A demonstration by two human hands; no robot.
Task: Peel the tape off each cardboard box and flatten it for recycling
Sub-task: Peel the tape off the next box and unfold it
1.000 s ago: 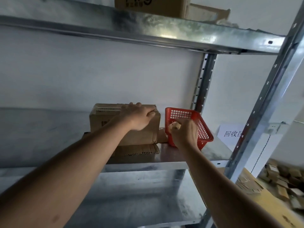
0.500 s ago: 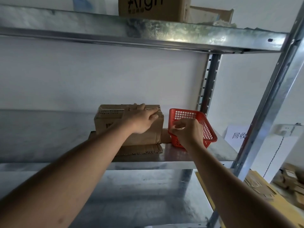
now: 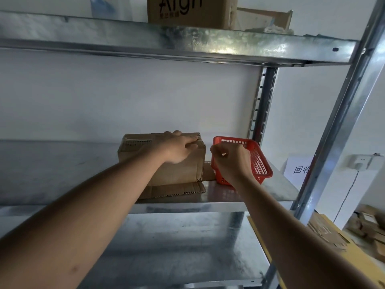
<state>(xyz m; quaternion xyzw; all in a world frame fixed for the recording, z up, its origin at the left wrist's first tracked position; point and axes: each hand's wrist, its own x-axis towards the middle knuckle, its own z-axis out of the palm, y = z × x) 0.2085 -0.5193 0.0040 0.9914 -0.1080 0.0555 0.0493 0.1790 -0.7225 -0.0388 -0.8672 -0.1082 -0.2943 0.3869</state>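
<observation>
In the head view, a person is reaching with both bare arms to the middle shelf (image 3: 250, 197) of a metal rack. A brown cardboard box (image 3: 177, 174) is standing on this shelf, a little left of the centre of the frame, and it is sitting on a flat piece of corrugated cardboard (image 3: 175, 191) which is showing under its front edge. The left hand (image 3: 179, 148) is lying on the top right corner of the box, with the fingers stretched and pressing on the upper edge. The right hand (image 3: 231, 161) is hanging just to the right of the box, in front of a red plastic basket (image 3: 260, 161). Its fingers are curled and the thumb is meeting the fingertips, as if pinching something small and pale; what that is, I cannot tell. The basket is standing just beside the box and is tilting toward the right.

On the upper shelf (image 3: 187, 44), at the top of the frame, another cardboard box with black letters (image 3: 187, 11) is standing. In the right part of the frame a white paper sign (image 3: 298, 168) is leaning on the wall behind the rack post (image 3: 343, 113), and a wall socket (image 3: 361, 163) is showing near the right edge. In the lower right corner, flattened cardboard pieces (image 3: 329, 234) are lying in a pile.
</observation>
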